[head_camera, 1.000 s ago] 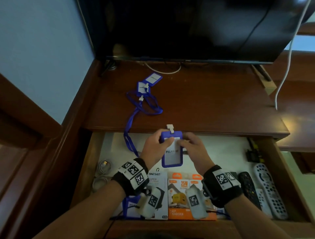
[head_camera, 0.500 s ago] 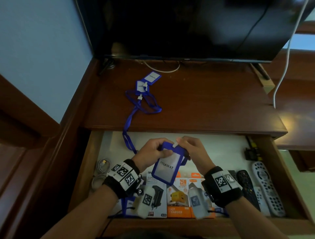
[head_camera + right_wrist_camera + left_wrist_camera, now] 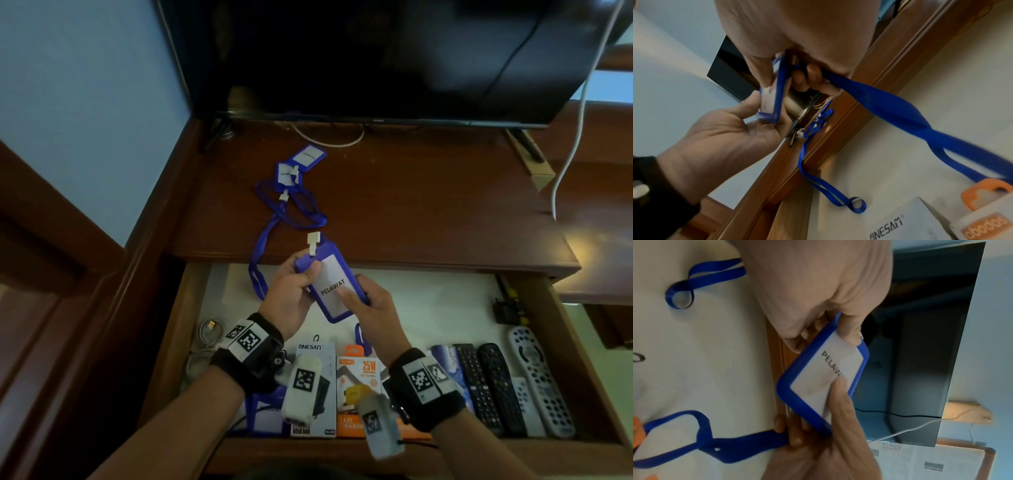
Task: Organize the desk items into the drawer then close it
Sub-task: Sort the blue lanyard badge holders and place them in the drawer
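Both hands hold one blue badge holder (image 3: 331,281) in the air above the back part of the open drawer (image 3: 561,346), just in front of the table (image 3: 428,205) edge. The left hand (image 3: 289,301) grips its upper end: the thumb lies on the white card face reading "PELAWAT" and the other fingers curl behind the frame. The right hand (image 3: 371,310) grips the lower end, thumb pressed on the card face near the last letters, fingers curled behind; in the right wrist view those fingers also pinch a blue lanyard strap (image 3: 894,104) that trails down into the drawer. The holder is tilted, its white clip (image 3: 313,242) pointing up toward the table.

Two more badge holders (image 3: 297,164) with a looped blue lanyard lie on the table behind the drawer, near the foot of the dark TV (image 3: 376,58). Inside the drawer, toward its front, sit a white ONESAM box (image 3: 317,356), an orange charger box (image 3: 359,377) and several remote controls (image 3: 507,383); coiled white cables (image 3: 205,339) lie at its left side.
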Motion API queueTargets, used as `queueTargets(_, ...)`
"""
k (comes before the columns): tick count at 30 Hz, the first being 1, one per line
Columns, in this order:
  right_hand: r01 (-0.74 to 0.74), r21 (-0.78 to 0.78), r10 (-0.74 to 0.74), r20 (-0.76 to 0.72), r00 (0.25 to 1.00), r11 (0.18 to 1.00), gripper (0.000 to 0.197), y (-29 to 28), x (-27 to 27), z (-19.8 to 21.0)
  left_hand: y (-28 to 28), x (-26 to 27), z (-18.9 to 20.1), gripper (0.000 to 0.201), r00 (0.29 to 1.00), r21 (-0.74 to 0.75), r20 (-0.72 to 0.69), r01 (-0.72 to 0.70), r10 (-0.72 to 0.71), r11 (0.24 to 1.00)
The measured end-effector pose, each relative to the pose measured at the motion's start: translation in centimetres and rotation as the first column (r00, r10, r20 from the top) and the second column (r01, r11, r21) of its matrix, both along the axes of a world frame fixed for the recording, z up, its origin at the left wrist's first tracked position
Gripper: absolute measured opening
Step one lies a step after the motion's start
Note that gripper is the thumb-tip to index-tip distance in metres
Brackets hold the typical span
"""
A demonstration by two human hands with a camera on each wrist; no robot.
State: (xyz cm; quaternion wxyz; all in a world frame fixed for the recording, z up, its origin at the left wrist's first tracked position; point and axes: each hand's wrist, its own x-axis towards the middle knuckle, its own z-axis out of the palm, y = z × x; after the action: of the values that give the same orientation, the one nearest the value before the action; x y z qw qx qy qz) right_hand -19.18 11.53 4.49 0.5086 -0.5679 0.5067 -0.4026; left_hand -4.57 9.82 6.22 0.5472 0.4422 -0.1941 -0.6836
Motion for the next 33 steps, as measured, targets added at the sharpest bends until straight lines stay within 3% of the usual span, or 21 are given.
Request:
queueTargets(4, -0.061, -0.004, 0.061, -0.015, 0.998, 0.998, 0.039, -0.3, -1.1, 0.7, 0.4, 1.8, 0.3, 0.014, 0.983, -0.023, 0.019, 0.182, -0.182, 0.983)
queueTargets(8, -0.162, 0.023, 0.164, -0.129, 0.978, 0.987, 0.028, -0.8, -2.5, 1.6, 0.4, 4.0, 1.4, 0.032, 0.892, -0.02, 0.237, 0.402, -0.386, 0.916)
queueTargets(12, -0.302, 0.03, 0.298, -0.278, 0.913, 0.953, 0.024, -1.8, -3.3, 2.2, -0.4, 5.5, 1.8, 0.061, 0.695, 0.045, 0.496, 0.578, -0.52, 0.815)
queueTargets(16, -0.393, 0.025, 0.356, -0.483, 0.8, 0.919, 0.009, -3.1, -3.2, 2.7, -0.8, 4.9, 2.3, 0.035, 0.331, 0.184, 0.769, 0.704, -0.546, 0.686)
queueTargets(19, -0.363, 0.003, 0.318, -0.492, 0.811, 0.932, 0.007, -3.7, -3.0, 2.7, -0.7, 4.2, 2.1, 0.017, 0.233, 0.243, 0.823, 0.68, -0.518, 0.692)
queueTargets(22, -0.287, 0.041, 0.279, -0.399, 0.873, 0.957, 0.013, -3.9, -3.2, 2.5, -0.6, 3.9, 1.7, 0.01, 0.299, 0.226, 0.8, 0.652, -0.52, 0.724)
queueTargets(27, -0.17, 0.175, 0.209, -0.242, 0.947, 0.97, 0.016, -2.7, -3.6, 1.6, -0.4, 4.2, 1.0, 0.023, 0.396, 0.225, 0.749, 0.601, -0.531, 0.767)
queueTargets(30, -0.058, 0.288, 0.076, -0.053, 0.996, 0.956, 0.026, -1.9, -3.6, 0.7, 0.0, 4.2, 0.9, 0.019, 0.495, 0.225, 0.698, 0.535, -0.518, 0.814)
queueTargets(33, -0.023, 0.288, 0.044, -0.066, 0.997, 0.957, 0.032, -1.2, -3.4, 0.3, 0.1, 4.3, 0.3, 0.007, 0.629, 0.219, 0.627, 0.423, -0.459, 0.879)
